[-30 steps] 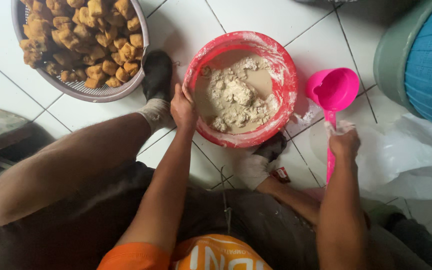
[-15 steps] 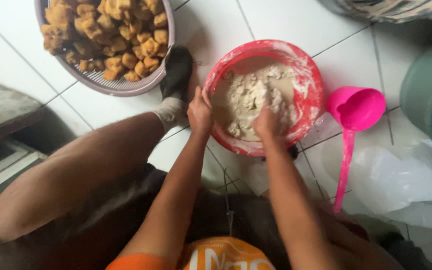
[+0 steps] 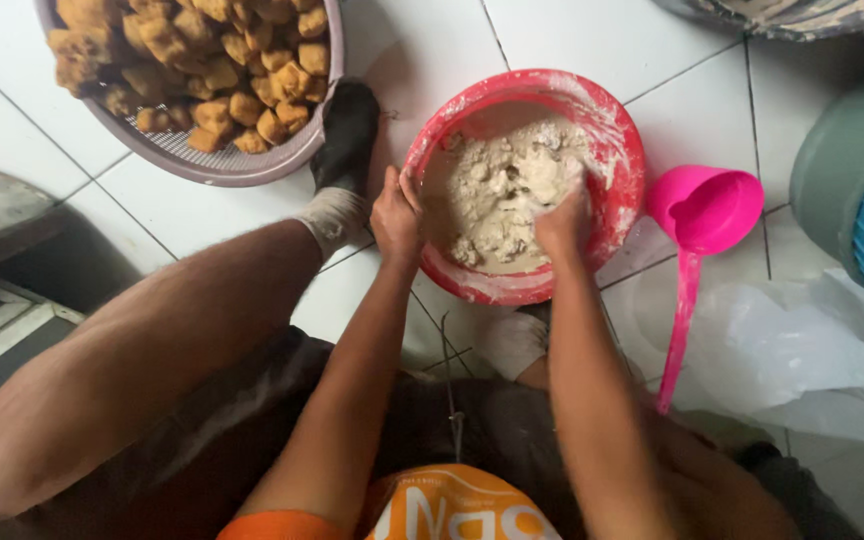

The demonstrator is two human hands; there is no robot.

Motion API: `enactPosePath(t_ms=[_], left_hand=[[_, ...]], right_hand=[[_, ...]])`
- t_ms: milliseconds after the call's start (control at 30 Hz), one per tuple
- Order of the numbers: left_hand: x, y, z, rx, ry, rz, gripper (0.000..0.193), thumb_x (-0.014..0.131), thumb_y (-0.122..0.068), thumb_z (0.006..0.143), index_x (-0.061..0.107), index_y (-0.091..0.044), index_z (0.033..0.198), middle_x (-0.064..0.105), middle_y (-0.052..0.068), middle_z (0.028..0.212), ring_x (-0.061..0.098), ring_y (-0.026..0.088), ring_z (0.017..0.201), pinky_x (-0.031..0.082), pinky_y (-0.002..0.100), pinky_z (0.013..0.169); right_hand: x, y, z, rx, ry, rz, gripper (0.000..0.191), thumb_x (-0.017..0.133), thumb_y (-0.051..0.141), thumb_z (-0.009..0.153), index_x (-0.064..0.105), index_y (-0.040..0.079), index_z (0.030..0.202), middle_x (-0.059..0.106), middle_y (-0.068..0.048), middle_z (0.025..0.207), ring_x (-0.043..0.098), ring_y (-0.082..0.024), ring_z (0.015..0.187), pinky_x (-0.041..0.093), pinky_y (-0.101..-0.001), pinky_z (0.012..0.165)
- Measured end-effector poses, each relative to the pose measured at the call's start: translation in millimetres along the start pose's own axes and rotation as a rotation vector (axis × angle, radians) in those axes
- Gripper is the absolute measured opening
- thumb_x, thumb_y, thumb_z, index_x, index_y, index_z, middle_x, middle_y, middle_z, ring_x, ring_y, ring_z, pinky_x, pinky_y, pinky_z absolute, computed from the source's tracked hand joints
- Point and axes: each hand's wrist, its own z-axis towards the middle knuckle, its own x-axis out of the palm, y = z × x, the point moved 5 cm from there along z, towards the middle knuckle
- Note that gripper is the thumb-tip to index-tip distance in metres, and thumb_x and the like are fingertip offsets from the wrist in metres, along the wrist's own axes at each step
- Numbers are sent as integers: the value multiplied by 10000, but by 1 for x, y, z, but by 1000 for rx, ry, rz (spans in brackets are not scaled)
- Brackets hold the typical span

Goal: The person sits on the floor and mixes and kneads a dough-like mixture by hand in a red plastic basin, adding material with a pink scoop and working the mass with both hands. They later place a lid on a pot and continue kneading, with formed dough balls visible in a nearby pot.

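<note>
Red plastic bowl point(image 3: 620, 150) on white tiled floor point(image 3: 592, 40), just ahead of the knees, rim and inner wall dusted with pale flour. Inside, a lumpy off-white dough mass point(image 3: 497, 190), wet and ragged, with a pool of beige liquid along the near edge. Right hand point(image 3: 562, 222) down in the dough, fingers bent and sunk into it, tips hidden in the mix, so exact grip unclear. Left hand point(image 3: 396, 215) clamped on the bowl's near-left rim, fingers curled over the edge, thumb outside. Compared with half a second back: much the same pose, both hands at the bowl; a full second back, right hand on the ladle handle instead, clear of the dough. Pink plastic ladle point(image 3: 702, 210) now lying untouched just right of the bowl, cup near the rim, long handle running back toward the body. Grey round strainer basket point(image 3: 252, 165) up left, heaped with golden-brown fried chunks point(image 3: 192, 70), close beside a foot in a black sock point(image 3: 347, 130). Clear crumpled plastic sheet point(image 3: 802, 350) on the floor at right, no readable label noted. Green tub point(image 3: 837, 170) with blue inside at far right edge, partly out of frame. Orange garment with pale lettering at bottom centre.
</note>
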Motion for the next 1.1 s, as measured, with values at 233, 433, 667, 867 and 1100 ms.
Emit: enactPosePath(t_ms=[233,433,667,867,1100], left_hand=[[3,2,0,8,-12,-3,293,421,-329,1099,536,-76,1008,670,249,835,637,507,785,467,598,653],[7,-1,-9,27,-47,30,288,429,-328,1106,546,-85,1007,656,256,829,626,513,785,471,593,660],[0,-15,-3,20,4,37,307,405,-346,1095,549,-87,1014,665,260,837,638,509,794,475,598,669],[9,-4,0,12,18,27,333,380,-366,1101,543,-86,1025,674,265,866,637,517,797,483,599,683],[25,-5,-9,-60,-25,69,357,365,-394,1097,548,-91,1048,677,276,859,636,533,814,466,619,685]], right_hand=[[46,-49,-93,321,-384,532,730,765,163,875,431,12,1506,457,-216,1559,422,-401,1435,343,-458,1183],[85,-94,-67,450,-366,488,557,647,268,952,535,-24,1412,562,-234,1456,529,-369,1334,430,-439,1104],[63,-79,0,530,-329,796,524,559,369,998,654,-55,1290,672,-240,1337,638,-345,1206,526,-451,1002],[48,-46,33,402,-42,1542,608,493,469,971,586,44,1396,638,-119,1382,631,-261,1250,501,-405,1081],[25,-5,52,133,18,402,880,690,522,902,406,-40,1517,503,-232,1519,506,-367,1365,370,-418,1160]])
